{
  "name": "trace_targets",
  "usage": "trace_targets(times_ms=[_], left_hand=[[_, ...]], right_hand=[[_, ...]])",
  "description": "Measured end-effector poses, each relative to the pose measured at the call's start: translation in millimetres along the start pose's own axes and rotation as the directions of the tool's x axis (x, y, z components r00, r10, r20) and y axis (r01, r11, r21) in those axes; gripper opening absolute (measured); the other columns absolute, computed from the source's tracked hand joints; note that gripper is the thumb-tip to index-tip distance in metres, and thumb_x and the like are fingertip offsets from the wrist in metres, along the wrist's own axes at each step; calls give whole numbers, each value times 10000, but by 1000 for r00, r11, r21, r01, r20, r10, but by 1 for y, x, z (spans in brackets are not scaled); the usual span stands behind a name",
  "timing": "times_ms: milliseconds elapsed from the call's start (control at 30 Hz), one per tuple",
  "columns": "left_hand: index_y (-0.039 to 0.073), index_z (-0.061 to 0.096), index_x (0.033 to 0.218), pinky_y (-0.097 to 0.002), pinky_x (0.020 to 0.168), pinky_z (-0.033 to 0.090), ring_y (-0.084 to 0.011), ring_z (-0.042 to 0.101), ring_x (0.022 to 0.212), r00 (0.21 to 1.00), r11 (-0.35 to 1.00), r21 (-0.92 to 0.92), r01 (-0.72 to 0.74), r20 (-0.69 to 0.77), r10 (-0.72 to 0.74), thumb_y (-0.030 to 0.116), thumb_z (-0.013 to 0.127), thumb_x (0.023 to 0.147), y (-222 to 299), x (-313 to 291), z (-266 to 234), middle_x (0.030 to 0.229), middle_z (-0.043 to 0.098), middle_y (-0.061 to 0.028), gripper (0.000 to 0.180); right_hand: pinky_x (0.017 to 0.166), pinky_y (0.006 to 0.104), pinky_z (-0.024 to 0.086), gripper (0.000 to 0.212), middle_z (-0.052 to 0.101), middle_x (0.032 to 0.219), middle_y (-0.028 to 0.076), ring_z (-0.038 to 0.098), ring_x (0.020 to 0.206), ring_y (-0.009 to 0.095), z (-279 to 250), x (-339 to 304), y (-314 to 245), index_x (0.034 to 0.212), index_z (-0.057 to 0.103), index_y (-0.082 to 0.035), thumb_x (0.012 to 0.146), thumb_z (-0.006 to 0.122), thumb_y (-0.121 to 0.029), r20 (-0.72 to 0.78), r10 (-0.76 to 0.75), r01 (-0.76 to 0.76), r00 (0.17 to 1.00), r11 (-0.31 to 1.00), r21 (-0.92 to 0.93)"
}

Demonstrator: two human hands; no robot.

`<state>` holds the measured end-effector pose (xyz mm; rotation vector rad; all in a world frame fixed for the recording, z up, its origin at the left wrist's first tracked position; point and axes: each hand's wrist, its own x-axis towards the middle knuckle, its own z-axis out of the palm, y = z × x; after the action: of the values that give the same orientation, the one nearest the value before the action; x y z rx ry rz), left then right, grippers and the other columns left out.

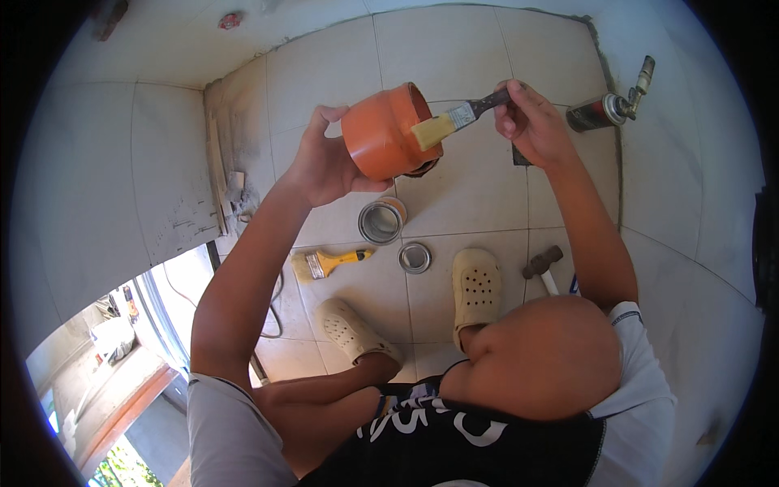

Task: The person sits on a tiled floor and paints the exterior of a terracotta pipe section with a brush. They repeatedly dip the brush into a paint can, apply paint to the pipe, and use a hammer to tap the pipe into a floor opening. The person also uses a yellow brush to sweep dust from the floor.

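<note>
Cradling pipe [375, 134] at twelve o'clock in wide-curled left hand [323, 161], pinching brush [459, 116] in right hand [537, 128], best to stroke lightly.

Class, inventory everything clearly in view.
Cylindrical piece: 1, orange, upper centre
Small brush: 1, pale and black, upper centre
Tin: 1, silver-orange, centre
Lid: 1, silver, near tin
Wide brush: 1, yellow handle, centre left
Clogs: 2, beige, lower centre
Hammer: 1, dark head, right of clogs
Canister torch: 1, dark, upper right
Shirt: 1, black-white, bottom
Tiles: many, pale, beneath
Left grip: 1, bare, around cylindrical piece
Right grip: 1, bare, on small brush
</note>
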<state>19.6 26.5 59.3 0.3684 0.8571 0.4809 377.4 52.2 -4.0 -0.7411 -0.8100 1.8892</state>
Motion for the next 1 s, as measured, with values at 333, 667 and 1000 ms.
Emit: trace_targets(times_ms=[333,667,1000], left_hand=[[-91,415,1440,-375,797,627,-328,729,959,944,663,743,92,-277,179,690,647,833,36,9,-7,1195,618,-350,1016],[-131,464,1402,-326,760,611,-287,768,796,918,576,818,1,-229,324,723,734,678,16,47,-45,1110,719,-279,1151],[-129,473,1437,-379,881,599,-361,745,1027,893,203,978,-45,-52,448,709,723,654,20,61,-64,1178,723,-262,1174]], right_hand=[[673,260,499,267,661,865,42,598,721,116,56,-45,-64,1156,677,-22,1101,572,-261,-144,35,-109,989,830,-547],[737,375,579,217,723,955,131,709,793,284,192,-65,11,1165,698,-61,1015,670,-215,262,250,197,932,258,-946],[665,390,567,222,725,944,154,702,741,318,196,-83,120,1146,698,-33,992,699,-194,-37,57,-46,998,173,-984]])
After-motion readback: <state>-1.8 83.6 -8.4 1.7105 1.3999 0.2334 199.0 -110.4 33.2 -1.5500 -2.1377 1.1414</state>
